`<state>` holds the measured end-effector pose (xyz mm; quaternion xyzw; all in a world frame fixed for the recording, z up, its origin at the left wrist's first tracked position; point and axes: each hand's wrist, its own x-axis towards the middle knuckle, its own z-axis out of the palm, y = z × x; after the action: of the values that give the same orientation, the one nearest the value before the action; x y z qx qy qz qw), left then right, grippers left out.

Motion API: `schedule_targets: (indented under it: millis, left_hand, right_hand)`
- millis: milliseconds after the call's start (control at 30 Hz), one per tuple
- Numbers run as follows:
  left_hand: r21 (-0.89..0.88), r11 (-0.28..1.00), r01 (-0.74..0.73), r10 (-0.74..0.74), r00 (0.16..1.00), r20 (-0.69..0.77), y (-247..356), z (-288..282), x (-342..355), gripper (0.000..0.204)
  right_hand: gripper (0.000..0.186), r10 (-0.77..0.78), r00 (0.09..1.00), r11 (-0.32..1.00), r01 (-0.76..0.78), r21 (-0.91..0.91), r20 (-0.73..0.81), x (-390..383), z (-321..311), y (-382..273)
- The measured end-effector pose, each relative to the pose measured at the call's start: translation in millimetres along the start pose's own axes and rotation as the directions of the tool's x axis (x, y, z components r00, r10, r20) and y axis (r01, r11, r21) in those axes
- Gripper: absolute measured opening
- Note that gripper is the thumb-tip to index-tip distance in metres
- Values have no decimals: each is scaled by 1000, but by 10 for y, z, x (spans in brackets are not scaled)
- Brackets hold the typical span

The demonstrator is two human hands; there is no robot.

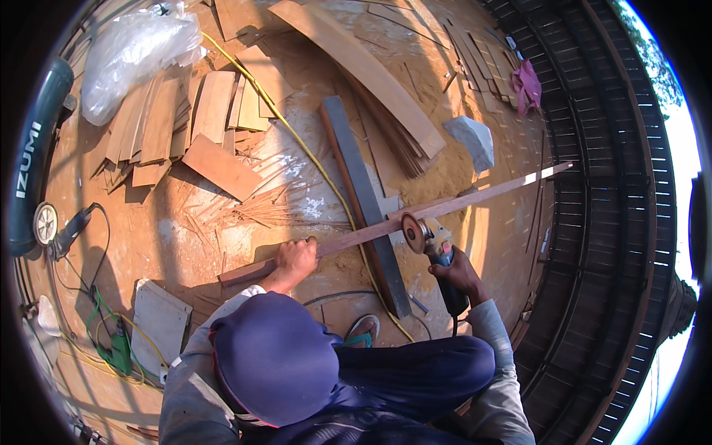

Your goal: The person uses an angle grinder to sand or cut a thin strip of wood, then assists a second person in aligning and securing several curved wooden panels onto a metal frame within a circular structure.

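Far to the left of one long, straight, grey-topped wooden beam (354, 163) is one dark green metal cylinder (37, 148), with one dark handheld power tool (68, 236) fitted with a pale disc just beside it. Left of the beam too, but nearer, come one green corded power tool (117, 348), one crumpled clear plastic bag (130, 63), one flat whitish panel (159, 319) and a spread stack of tan wooden boards (157, 122), too overlapped to count. Just left of the beam, the left hand (295, 261) has its fingers bent over one long, slim, reddish-brown wooden strip (374, 231), gripping it towards its left end. The strip lies across the beam's top; its long axis slants, the left end pointing back towards the person and the right end pointing away. One yellow cable (278, 111) curves along the beam's left side. Just right of the beam, the right hand (461, 276) has its fingers wrapped round the body of one blue-and-black angle grinder (440, 243), whose single round reddish-brown disc (413, 233) is at the strip; whether they touch, I cannot tell. Farther right of the beam are one pale grey stone (475, 141) and one pink bag (526, 87).
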<state>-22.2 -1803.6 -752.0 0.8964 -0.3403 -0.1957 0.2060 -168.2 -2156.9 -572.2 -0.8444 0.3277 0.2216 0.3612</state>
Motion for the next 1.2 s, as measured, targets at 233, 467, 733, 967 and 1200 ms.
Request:
schedule_targets:
  millis: [233, 467, 733, 967, 1200]
  left_hand:
    - [4, 1000, 5, -5, 1000, 18, -6, 11, 7, 18]
    - [-10, 1000, 5, -5, 1000, 14, -1, 10, 10, 17]
    - [-17, 1000, 1, -1, 1000, 4, -19, 37, 16, 18]
    - [-16, 1000, -2, 2, 1000, 4, 0, 20, 6, 16]
    - [11, 1000, -8, 8, 1000, -17, -12, 33, 6, 15]
  right_hand:
    - [60, 8, 1000, 1000, -8, 2, -6, -23, 12, -22]
    - [59, 14, 1000, 1000, -14, 9, -4, -66, 18, -84]
    - [55, 19, 1000, 1000, -20, -15, -14, -41, 44, -6]
    - [57, 12, 1000, 1000, -12, 13, 0, 23, -3, -55]
    - [66, 26, 1000, 1000, -25, -14, 10, 120, -30, -69]
